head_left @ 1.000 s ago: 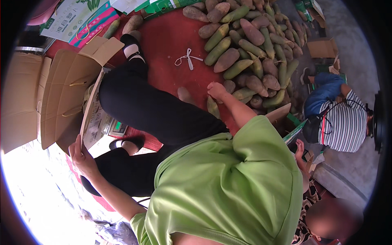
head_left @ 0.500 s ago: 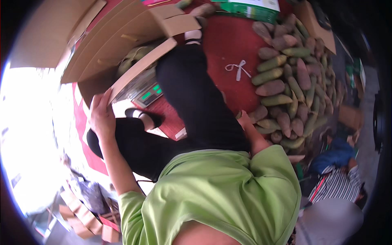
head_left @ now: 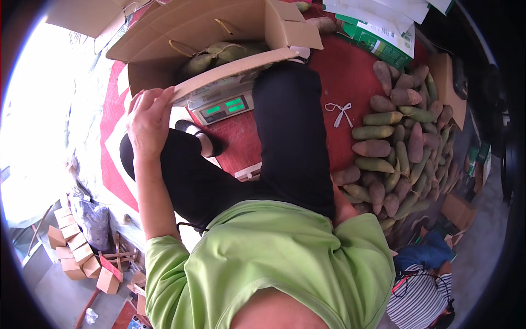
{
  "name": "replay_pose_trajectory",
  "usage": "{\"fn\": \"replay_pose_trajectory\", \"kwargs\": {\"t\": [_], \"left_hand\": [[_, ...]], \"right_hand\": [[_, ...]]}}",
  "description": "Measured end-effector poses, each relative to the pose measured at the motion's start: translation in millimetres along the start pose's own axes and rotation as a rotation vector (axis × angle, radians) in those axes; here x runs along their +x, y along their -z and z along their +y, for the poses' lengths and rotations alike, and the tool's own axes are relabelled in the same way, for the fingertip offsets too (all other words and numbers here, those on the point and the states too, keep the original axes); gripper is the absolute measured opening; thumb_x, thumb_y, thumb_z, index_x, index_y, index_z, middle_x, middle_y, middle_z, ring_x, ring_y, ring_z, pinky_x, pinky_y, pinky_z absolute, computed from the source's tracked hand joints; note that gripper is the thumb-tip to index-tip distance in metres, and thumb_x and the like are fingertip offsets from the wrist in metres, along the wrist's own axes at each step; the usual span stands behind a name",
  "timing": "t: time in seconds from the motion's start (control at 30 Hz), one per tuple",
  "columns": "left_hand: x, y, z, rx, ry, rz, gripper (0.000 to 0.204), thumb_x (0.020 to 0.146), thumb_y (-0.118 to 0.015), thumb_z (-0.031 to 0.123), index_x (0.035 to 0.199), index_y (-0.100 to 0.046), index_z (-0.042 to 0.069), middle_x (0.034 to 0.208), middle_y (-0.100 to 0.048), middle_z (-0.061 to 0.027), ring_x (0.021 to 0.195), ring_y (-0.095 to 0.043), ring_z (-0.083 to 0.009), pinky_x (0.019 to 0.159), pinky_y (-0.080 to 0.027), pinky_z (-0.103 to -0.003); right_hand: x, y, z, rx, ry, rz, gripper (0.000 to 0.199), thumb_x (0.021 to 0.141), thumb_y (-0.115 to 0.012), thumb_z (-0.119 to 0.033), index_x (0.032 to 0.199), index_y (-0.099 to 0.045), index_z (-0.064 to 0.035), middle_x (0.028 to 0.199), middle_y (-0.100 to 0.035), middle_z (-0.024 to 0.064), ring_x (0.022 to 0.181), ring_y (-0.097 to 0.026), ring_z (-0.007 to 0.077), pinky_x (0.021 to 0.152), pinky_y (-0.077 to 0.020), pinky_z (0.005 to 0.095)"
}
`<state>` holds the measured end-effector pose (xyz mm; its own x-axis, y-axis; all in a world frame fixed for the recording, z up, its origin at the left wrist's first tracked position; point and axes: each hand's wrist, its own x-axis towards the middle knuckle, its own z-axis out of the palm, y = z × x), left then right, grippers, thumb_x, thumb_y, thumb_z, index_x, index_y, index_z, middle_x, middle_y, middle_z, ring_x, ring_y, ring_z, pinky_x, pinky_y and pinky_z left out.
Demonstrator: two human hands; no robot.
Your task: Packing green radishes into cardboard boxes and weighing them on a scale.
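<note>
My left hand (head_left: 148, 118) grips the edge of a flap of an open cardboard box (head_left: 186, 27). The box holds several greenish-brown tubers (head_left: 219, 52) and rests on a scale with a green-lit display (head_left: 224, 107). Only part of my right forearm (head_left: 344, 207) shows beside my black-trousered leg (head_left: 290, 137); the hand itself is hidden behind the leg, close to a pile of tubers (head_left: 394, 148) on the red mat (head_left: 350, 77). My green shirt (head_left: 274, 263) fills the lower middle.
A white string bow (head_left: 339, 112) lies on the mat by the pile. Green-and-white cartons (head_left: 378, 33) lie at the top right. Another person in a striped top (head_left: 422, 299) crouches at the lower right. Small cardboard boxes (head_left: 76, 255) are stacked at the lower left.
The view has swung, bringing the box to the top centre. My left hand has stayed on the box flap. My right hand, earlier seen at the tuber pile, is now hidden by my leg.
</note>
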<state>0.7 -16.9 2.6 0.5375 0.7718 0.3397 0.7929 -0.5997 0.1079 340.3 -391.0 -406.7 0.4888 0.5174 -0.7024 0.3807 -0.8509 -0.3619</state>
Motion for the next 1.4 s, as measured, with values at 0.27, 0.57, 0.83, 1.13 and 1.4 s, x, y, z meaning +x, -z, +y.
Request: {"fn": "replay_pose_trajectory", "kwargs": {"t": [0.27,0.57,0.83,1.13,1.4], "left_hand": [[0,-5,-1,0.022,-0.114,0.025,0.023,0.077,-0.068,0.014,0.1,-0.069,0.011,0.088,-0.063,-0.0035,0.084,-0.063,-0.0229,0.092,-0.048,-0.041],[5,-3,-1,-0.001,-0.094,0.142,0.026,0.076,-0.071,0.021,0.1,-0.068,0.011,0.088,-0.063,-0.0037,0.084,-0.062,-0.022,0.092,-0.047,-0.041],[0,-2,-2,-0.064,-0.119,0.153,0.02,0.076,-0.071,0.017,0.095,-0.069,0.01,0.085,-0.063,-0.0042,0.083,-0.063,-0.0223,0.092,-0.047,-0.041],[0,-2,-4,-0.109,-0.145,0.202,0.017,0.077,-0.071,0.021,0.089,-0.069,0.009,0.08,-0.061,-0.0027,0.076,-0.062,-0.0211,0.088,-0.047,-0.041],[0,1,-6,-0.128,-0.121,0.186,0.02,0.079,-0.07,0.02,0.094,-0.07,0.007,0.083,-0.064,-0.0053,0.079,-0.062,-0.0245,0.085,-0.049,-0.039]], "right_hand": [[-6,30,10,0.126,0.074,0.077,0.052,0.072,-0.072,-0.032,0.115,-0.054,-0.0077,0.111,-0.059,0.0221,0.108,-0.056,0.0385,0.091,-0.045,0.0467],[-16,75,-53,0.157,0.196,0.211,0.043,0.072,-0.073,-0.023,0.106,-0.055,-0.0059,0.104,-0.061,0.0208,0.101,-0.058,0.0388,0.086,-0.0463,0.0466],[-101,273,-280,0.25,0.785,0.707,0.046,0.072,-0.07,0.001,0.114,-0.052,-0.0023,0.11,-0.054,0.0128,0.104,-0.053,0.0259,0.092,-0.0418,0.0354],[-180,314,-438,0.759,1.374,0.636,0.045,0.079,-0.071,0.001,0.118,-0.05,-0.0009,0.115,-0.056,0.0079,0.099,-0.057,0.014,0.087,-0.0471,0.0285],[-172,254,-488,0.791,1.407,0.286,0.038,0.083,-0.07,-0.005,0.118,-0.055,-0.0011,0.108,-0.061,0.0065,0.095,-0.058,0.0115,0.083,-0.0477,0.0264]]}}
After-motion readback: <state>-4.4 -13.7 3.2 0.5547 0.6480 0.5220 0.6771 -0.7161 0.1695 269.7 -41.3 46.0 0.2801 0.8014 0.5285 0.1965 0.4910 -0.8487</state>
